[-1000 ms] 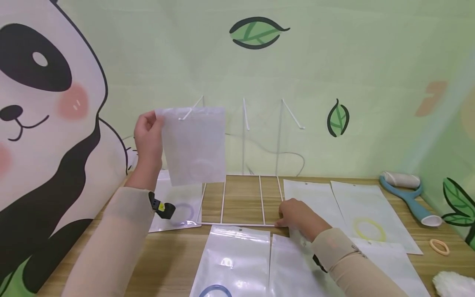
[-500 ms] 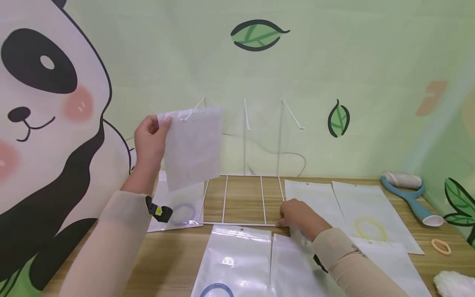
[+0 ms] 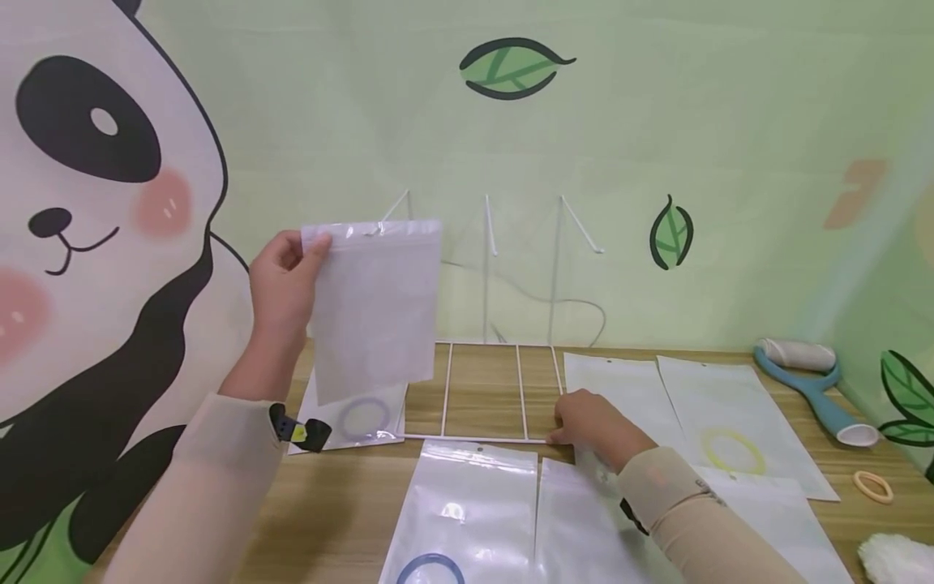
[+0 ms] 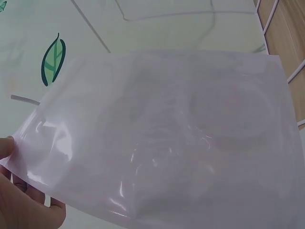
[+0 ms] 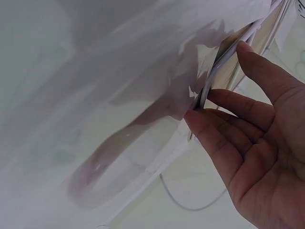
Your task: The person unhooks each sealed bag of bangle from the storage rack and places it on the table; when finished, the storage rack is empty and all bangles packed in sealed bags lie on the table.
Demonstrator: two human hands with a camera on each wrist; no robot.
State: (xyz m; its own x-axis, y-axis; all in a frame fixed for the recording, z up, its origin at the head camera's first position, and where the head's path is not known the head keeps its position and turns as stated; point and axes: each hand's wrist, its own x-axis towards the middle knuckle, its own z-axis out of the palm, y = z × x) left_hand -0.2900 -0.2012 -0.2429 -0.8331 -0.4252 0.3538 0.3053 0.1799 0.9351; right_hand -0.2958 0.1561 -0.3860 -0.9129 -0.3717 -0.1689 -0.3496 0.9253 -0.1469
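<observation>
My left hand pinches the upper left corner of a whitish plastic zip bag, which hangs upright. In the left wrist view the bag spreads wide from the fingers and has a faint round outline inside. Its top edge overlaps the tip of the left prong of a white wire display rack. At the front right corner of the rack's base, my right hand grips the wire. The right wrist view shows that hand's thumb and fingers around the base bar, right beside another bag.
Two other prongs stick out from the rack. Bags with a purple ring, a blue ring and a yellow ring lie around it. A lint roller, an orange ring and a white fluffy thing are at right.
My left hand has lowered the bag slightly and brought it nearer, so its top edge now sits near the prong's tip. The bag tilted, then levelled. My right hand stays on the rack.
</observation>
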